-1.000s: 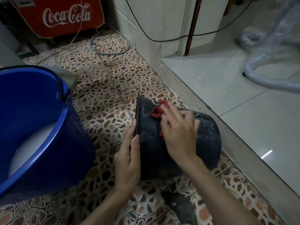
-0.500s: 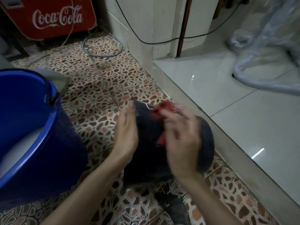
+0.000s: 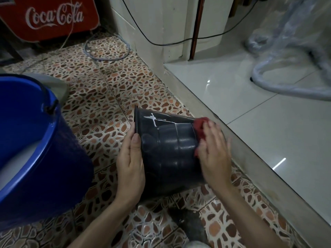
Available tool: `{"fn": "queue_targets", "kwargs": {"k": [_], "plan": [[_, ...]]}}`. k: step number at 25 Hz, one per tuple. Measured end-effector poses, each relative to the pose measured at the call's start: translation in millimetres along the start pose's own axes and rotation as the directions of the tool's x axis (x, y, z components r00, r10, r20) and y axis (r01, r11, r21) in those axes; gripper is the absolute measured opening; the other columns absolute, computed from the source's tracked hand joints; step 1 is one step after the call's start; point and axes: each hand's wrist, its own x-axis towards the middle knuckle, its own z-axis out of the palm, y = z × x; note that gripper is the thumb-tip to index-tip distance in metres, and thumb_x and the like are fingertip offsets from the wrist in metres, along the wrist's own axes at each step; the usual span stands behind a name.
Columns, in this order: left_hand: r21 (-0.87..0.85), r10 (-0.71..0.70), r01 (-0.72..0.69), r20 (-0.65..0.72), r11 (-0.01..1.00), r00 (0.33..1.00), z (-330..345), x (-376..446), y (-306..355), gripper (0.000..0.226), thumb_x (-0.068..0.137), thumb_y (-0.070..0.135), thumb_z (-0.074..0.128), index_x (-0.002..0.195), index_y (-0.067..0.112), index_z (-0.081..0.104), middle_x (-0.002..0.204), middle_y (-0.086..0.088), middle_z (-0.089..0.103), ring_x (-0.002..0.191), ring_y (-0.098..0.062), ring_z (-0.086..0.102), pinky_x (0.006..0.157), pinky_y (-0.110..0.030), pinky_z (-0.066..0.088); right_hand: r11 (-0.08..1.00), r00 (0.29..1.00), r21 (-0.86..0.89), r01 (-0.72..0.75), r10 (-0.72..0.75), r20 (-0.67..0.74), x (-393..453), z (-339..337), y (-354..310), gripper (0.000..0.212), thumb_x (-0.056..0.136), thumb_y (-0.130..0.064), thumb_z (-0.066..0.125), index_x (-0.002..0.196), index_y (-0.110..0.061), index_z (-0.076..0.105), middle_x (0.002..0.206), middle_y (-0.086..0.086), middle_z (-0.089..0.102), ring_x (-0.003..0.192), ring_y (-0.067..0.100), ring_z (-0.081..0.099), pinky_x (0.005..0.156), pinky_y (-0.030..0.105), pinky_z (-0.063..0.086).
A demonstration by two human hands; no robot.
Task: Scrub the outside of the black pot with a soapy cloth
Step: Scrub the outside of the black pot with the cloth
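The black pot (image 3: 166, 147) lies on its side on the patterned floor tiles, rim to the left, with white soapy streaks near its top. My left hand (image 3: 131, 163) rests flat against the rim end with straight fingers, steadying it. My right hand (image 3: 214, 153) presses a red cloth (image 3: 199, 127) against the pot's base end on the right; the fingers look spread and blurred, and most of the cloth is hidden under the palm.
A large blue bucket (image 3: 35, 140) with whitish water stands at the left, close to the pot. A raised stone step (image 3: 232, 140) runs diagonally right of the pot. A red Coca-Cola cooler (image 3: 52, 17), a hose loop (image 3: 107, 49) and a wall cable lie beyond.
My right hand and the red cloth have slid from the pot's upper rim area across to its base end on the right. The left hand stays at the rim.
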Motion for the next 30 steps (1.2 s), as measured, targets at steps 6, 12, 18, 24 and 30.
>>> {"fn": "queue_targets", "kwargs": {"k": [6,12,18,24,30], "plan": [[0.024,-0.053,0.053,-0.017,0.998,0.998,1,-4,-5,0.049,0.099,0.04,0.034,0.148,0.04,0.032,0.132,0.05,0.043,0.133,0.021,0.035,0.111,-0.014,0.035,0.891,0.97,0.448,-0.074,0.168,-0.175,-10,-31,-29,0.042,0.105,-0.021,0.032,0.146,-0.032,0.037,0.15,-0.005,0.041,0.133,0.016,0.046,0.109,0.036,0.043],[-0.005,-0.009,0.009,0.007,1.0,1.0,-3,-8,-7,0.053,0.102,0.031,0.032,0.154,0.021,0.032,0.145,0.034,0.044,0.139,0.013,0.036,0.113,-0.012,0.031,0.918,0.913,0.102,0.382,-0.392,0.114,-8,6,-105,0.05,0.104,-0.041,0.024,0.15,-0.024,0.034,0.159,-0.003,0.029,0.149,0.012,0.02,0.123,0.048,0.003],[0.108,-0.018,0.021,-0.03,0.994,0.999,-3,-23,-7,0.047,0.101,0.036,0.033,0.148,0.038,0.036,0.143,0.042,0.04,0.135,0.017,0.037,0.108,-0.01,0.037,0.994,0.994,-0.103,0.032,-0.021,0.105,34,-5,-23,0.051,0.103,-0.046,0.022,0.147,-0.026,0.038,0.155,-0.008,0.036,0.145,0.009,0.028,0.122,0.046,0.008],[0.132,-0.247,0.247,-0.022,0.96,0.969,0,26,18,0.035,0.098,0.047,0.034,0.132,0.049,0.043,0.125,0.024,0.054,0.111,0.006,0.053,0.1,-0.028,0.044,0.935,0.972,0.317,-0.16,0.205,-0.113,3,-30,2,0.04,0.103,-0.013,0.04,0.141,-0.018,0.048,0.15,0.0,0.044,0.139,0.012,0.038,0.116,0.039,0.033],[0.08,-0.219,0.222,-0.038,0.972,0.975,10,35,20,0.058,0.102,0.056,0.022,0.13,0.023,0.061,0.121,0.011,0.071,0.115,0.003,0.063,0.104,-0.021,0.047,0.823,0.845,0.203,0.53,-0.533,-0.042,-27,0,-81,0.044,0.098,-0.007,0.047,0.141,-0.012,0.048,0.151,0.006,0.044,0.145,0.018,0.033,0.121,0.044,0.022]]}}
